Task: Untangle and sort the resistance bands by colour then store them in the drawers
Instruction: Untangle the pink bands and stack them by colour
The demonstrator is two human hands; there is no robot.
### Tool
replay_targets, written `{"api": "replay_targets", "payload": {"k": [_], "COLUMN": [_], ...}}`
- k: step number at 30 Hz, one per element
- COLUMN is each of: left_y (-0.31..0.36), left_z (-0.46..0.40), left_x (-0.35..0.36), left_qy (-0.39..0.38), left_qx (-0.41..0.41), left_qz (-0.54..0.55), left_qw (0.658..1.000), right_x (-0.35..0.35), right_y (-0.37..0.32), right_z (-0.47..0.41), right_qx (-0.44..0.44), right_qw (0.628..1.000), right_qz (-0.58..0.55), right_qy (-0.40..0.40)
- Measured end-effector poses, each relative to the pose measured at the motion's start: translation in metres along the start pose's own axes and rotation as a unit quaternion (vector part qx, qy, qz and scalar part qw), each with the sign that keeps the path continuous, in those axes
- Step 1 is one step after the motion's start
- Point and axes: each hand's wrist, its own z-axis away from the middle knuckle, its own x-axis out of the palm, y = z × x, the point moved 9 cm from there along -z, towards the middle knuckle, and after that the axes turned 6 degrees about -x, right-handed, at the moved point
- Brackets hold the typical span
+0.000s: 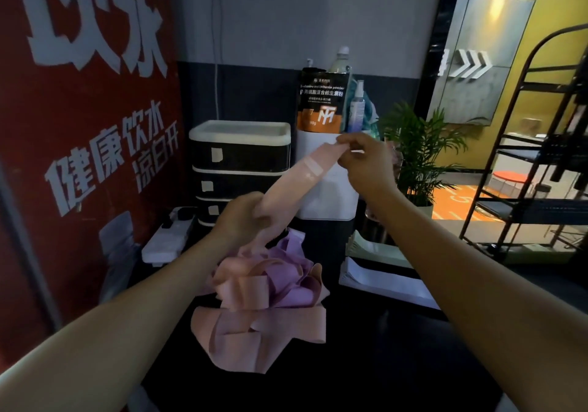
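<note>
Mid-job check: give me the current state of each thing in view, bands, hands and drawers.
Pink band: lifted, stretched between both hands.
Right hand: pinches the band's upper end.
Left hand: grips the band lower down.
Band pile: pink and purple, tangled, unsorted on the dark table.
Drawer unit: all visible drawers closed.

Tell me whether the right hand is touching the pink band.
Touching: the head view shows the right hand pinching the upper end of the pink band.

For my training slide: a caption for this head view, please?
Both hands, left hand and right hand, stretch a pink band above the tangled pile.
</note>
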Motion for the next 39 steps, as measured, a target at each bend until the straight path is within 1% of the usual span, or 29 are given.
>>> {"api": "replay_targets", "payload": {"k": [3, 6, 8, 12, 15, 16, 19, 20, 24, 29, 34, 36, 39], "left_y": [0.000, 0.011, 0.022, 0.044, 0.062, 0.070, 0.094, 0.102, 0.129, 0.138, 0.147, 0.152, 0.160], "left_z": [-0.001, -0.004, -0.002, 0.010, 0.015, 0.015, 0.007, 0.006, 0.012, 0.020, 0.025, 0.028, 0.032], "left_x": [-0.014, -0.025, -0.021, 0.010, 0.032, 0.035, 0.031, 0.032, 0.054, 0.067, 0.065, 0.062, 0.059], "left_qy": [0.021, 0.009, -0.041, -0.166, -0.209, -0.204, -0.119, -0.104, -0.116, -0.104, -0.080, -0.076, -0.071], "left_qx": [-0.019, -0.019, -0.014, -0.010, -0.005, -0.001, 0.021, 0.030, 0.048, 0.049, 0.063, 0.075, 0.091], "left_qz": [0.026, 0.091, 0.110, 0.141, 0.177, 0.193, 0.245, 0.261, 0.274, 0.314, 0.321, 0.319, 0.305], "left_qw": [0.999, 0.996, 0.993, 0.976, 0.962, 0.960, 0.962, 0.959, 0.953, 0.942, 0.941, 0.942, 0.946], "right_x": [-0.022, -0.034, -0.036, -0.034, -0.035, -0.037, -0.041, -0.043, -0.054, -0.070, -0.076, -0.076, -0.081], "right_y": [0.020, 0.035, 0.037, 0.021, 0.006, 0.004, 0.003, 0.004, 0.010, 0.024, 0.019, 0.016, 0.016], "right_z": [0.002, 0.010, 0.013, 0.019, 0.029, 0.033, 0.046, 0.050, 0.061, 0.076, 0.091, 0.096, 0.098], "right_qx": [0.029, 0.054, 0.060, 0.031, 0.012, 0.009, 0.005, -0.001, -0.019, 0.018, 0.021, 0.012, 0.016], "right_qw": [0.999, 0.998, 0.998, 0.999, 0.997, 0.996, 0.993, 0.993, 0.995, 0.994, 0.984, 0.980, 0.979], "right_qz": [0.008, 0.006, -0.002, -0.040, -0.073, -0.082, -0.097, -0.088, -0.033, -0.039, -0.084, -0.073, -0.045], "right_qy": [0.031, 0.041, 0.031, -0.001, -0.032, -0.042, -0.070, -0.078, -0.088, -0.098, -0.156, -0.182, -0.200]}}
